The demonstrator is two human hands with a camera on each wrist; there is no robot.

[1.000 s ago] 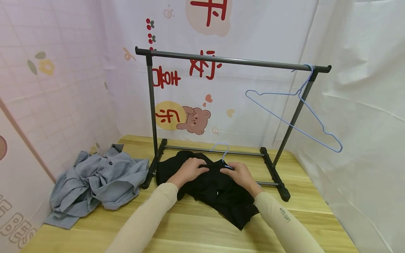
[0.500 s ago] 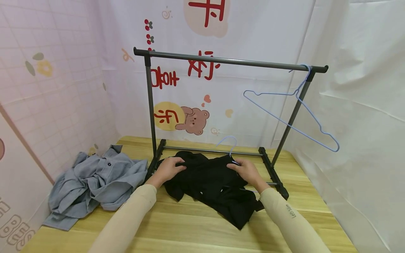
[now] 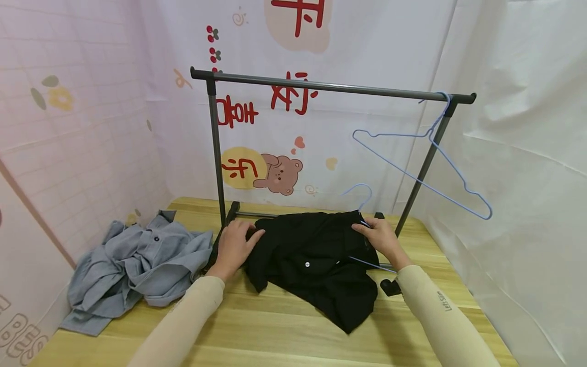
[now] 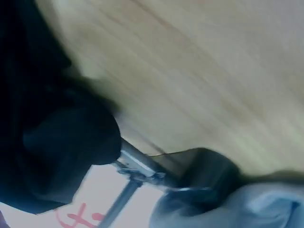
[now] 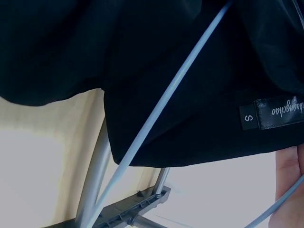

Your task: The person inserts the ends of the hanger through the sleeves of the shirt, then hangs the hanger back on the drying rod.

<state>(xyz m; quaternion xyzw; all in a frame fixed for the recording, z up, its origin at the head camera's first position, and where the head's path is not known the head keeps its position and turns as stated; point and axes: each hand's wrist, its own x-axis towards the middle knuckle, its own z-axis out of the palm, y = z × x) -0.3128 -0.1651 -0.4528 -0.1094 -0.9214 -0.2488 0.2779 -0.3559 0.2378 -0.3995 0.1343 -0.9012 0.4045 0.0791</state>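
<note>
One black cloth garment with a round white button (image 3: 293, 247) lies bunched on the pale wood-grain desk (image 3: 247, 326), between the two hands and over part of the base of the dark grey metal rack (image 3: 330, 87). The right hand (image 3: 382, 239) pinches its far right edge beside the thin blue wire hanger (image 3: 370, 192), seemingly to keep cloth and wire together; a sewn black label (image 5: 282, 112) near that edge suggests the collar. The hanger's hook stands free above the cloth and a straight wire pokes out to the right, so it looks only partly inside. The left hand (image 3: 234, 247) lies over the left end, perhaps to steady it; whether its fingers grip, I cannot tell. A second blue wire hanger (image 3: 418, 180) hangs at the rail's right end, and a crumpled grey-blue shirt (image 3: 147, 260) lies left, probably out of the way.
</note>
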